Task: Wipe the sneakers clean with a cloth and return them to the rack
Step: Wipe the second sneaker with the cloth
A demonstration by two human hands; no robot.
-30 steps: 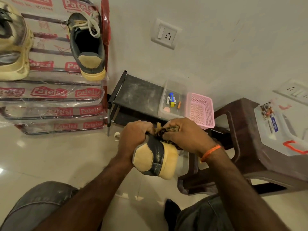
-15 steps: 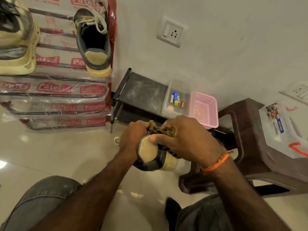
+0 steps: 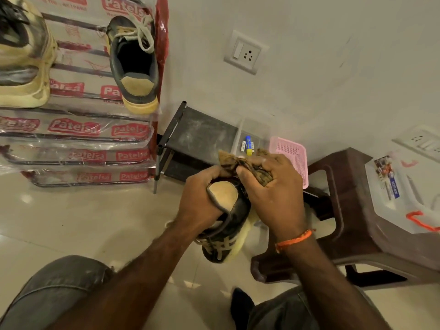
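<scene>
Our left hand point(image 3: 202, 196) grips a dark sneaker point(image 3: 226, 225) by its tan heel, held above the floor at centre. Our right hand point(image 3: 273, 194) clutches a brown cloth point(image 3: 240, 163) pressed against it. A matching sneaker point(image 3: 133, 65) sits on the rack point(image 3: 78, 129), far left.

The floor point(image 3: 71, 222) is glossy pale tile throwing back light spots. On it stands the rack point(image 3: 78, 139), thin dark metal rods under clear, crinkled plastic wrap. Beside the rack, a low shelf point(image 3: 204, 136) looks matt and dusty. The held sneaker point(image 3: 228, 210) shows dark smooth leather and a tan, suede-like heel patch; the cloth point(image 3: 247, 167) is rumpled and mottled brown.
</scene>
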